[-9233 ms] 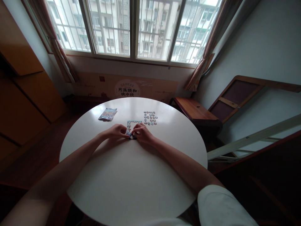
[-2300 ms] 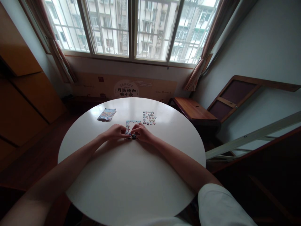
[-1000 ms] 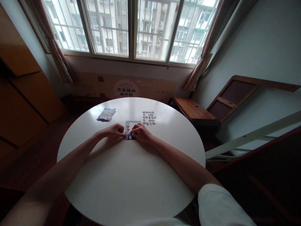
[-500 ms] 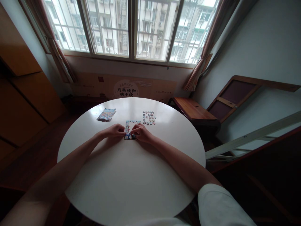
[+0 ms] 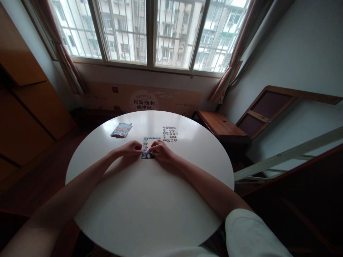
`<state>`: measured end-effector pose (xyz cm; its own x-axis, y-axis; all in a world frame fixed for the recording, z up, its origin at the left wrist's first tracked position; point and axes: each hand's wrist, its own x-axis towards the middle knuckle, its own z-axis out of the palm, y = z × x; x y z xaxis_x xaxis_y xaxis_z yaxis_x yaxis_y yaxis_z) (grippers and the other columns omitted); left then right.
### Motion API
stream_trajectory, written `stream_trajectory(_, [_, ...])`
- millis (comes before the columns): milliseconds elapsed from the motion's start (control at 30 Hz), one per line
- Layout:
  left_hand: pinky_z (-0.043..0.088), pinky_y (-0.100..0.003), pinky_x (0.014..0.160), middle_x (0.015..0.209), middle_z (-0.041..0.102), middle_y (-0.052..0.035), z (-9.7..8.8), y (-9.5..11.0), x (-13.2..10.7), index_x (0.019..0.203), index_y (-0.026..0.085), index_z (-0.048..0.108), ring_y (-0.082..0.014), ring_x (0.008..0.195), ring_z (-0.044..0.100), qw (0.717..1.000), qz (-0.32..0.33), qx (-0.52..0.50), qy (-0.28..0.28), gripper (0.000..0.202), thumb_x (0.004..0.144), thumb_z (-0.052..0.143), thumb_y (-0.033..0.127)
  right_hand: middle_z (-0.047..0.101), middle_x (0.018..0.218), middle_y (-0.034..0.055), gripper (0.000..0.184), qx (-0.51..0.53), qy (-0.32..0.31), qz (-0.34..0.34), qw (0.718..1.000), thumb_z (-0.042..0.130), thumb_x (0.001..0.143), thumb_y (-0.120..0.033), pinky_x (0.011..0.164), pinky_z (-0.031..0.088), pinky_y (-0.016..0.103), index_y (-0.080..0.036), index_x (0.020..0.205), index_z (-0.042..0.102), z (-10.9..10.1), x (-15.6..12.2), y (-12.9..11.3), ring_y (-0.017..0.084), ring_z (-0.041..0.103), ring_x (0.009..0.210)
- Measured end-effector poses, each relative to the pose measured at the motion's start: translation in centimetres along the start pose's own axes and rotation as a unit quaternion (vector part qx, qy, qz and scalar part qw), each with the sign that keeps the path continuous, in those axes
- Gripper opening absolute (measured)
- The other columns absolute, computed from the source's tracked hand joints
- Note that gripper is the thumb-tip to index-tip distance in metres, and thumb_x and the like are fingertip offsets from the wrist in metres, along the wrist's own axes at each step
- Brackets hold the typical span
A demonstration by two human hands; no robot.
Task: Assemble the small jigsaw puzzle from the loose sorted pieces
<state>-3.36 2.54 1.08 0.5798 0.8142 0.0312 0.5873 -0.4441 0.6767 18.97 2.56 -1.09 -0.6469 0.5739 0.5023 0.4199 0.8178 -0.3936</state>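
Observation:
A partly assembled jigsaw puzzle [image 5: 145, 154] lies on the white round table [image 5: 150, 200], its pieces forming a border around a bare middle. My left hand [image 5: 132, 148] is closed, fingers curled, against the puzzle's left edge; whatever its fingers may hold is hidden. Over the lower right part of the puzzle, my right hand [image 5: 162, 150] is closed in a pinch on a puzzle piece [image 5: 152, 155], which the fingers mostly cover. Loose puzzle pieces [image 5: 171, 134] lie spread in rows just beyond my right hand.
A colourful printed packet [image 5: 121, 130] lies toward the table's far left. Behind the table's right side stands a wooden bench [image 5: 219, 123]. Barred windows [image 5: 123, 32] and a printed cardboard panel [image 5: 107, 93] are at the back.
Almost nothing differs. My right fingers have shifted very slightly over the lower part of the puzzle, while my left hand stays at its edge.

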Motion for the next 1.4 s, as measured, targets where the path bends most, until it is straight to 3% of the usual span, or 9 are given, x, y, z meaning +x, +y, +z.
stream_trajectory(800, [0.016,-0.022,0.047,0.055,0.026,0.0049,0.5,-1.3,0.4,0.054,0.018,0.031,-0.0074,0.052,0.023,0.999,0.012,0.041,0.018,0.042,0.077,0.050,0.047,0.064,0.084,0.0030,0.028,-0.003,0.005,0.000,1.000,0.058,0.074,0.001,0.083,0.039,0.031,-0.022,0.078,0.074,0.3,0.0,0.2,0.016,0.051,0.083])
stream_trajectory(1067, [0.015,-0.023,0.047,0.051,0.028,0.0055,0.9,-1.8,0.7,0.051,0.016,0.041,-0.0074,0.051,0.025,0.997,0.000,0.070,0.043,0.043,0.073,0.056,0.050,0.064,0.084,0.0031,0.028,-0.005,0.002,0.000,1.000,0.060,0.073,0.002,0.083,0.039,0.031,-0.022,0.078,0.074,0.3,0.0,0.1,0.016,0.051,0.084])
stream_trajectory(1400, [0.017,-0.022,0.047,0.051,0.031,0.0053,1.0,-2.0,0.7,0.052,0.016,0.039,-0.0073,0.051,0.027,0.998,-0.002,0.053,0.036,0.042,0.073,0.056,0.048,0.061,0.091,0.0046,0.027,-0.003,0.012,-0.012,1.000,0.056,0.077,0.000,0.086,0.039,0.032,-0.021,0.083,0.073,0.0,-0.1,-0.1,0.017,0.050,0.088])
